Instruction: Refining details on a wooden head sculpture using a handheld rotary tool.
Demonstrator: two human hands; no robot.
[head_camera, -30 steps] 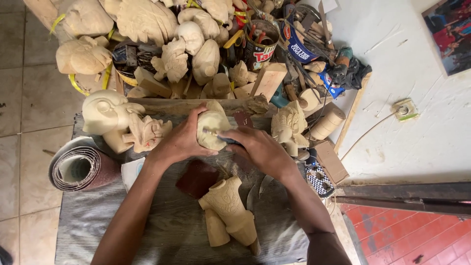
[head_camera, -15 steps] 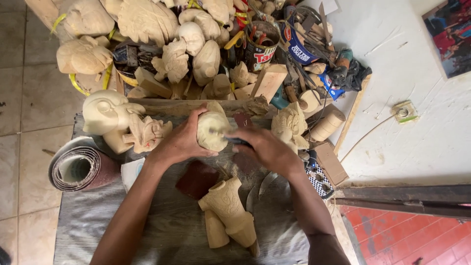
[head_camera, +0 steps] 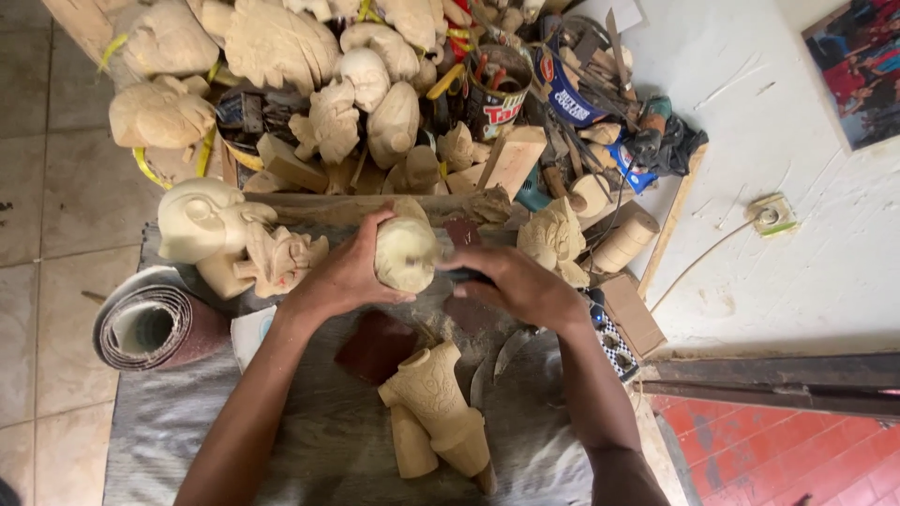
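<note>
Sanding appeared midway: left hand [head_camera: 349,274] gripped the pale rounded wooden carving [head_camera: 405,251]; right hand [head_camera: 520,284] clamped a dark tool (kind unclear) against it; surface looked largely smooth.

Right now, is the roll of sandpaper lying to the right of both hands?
No, the sandpaper roll lies far left, beyond the left hand gripping the pale wooden carving.

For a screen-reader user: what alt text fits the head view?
Left hand grips a pale wooden carving while the right hand presses a dark tool to it, over a grey cloth. More carved figures lie beyond; a sandpaper roll sits left.
</note>
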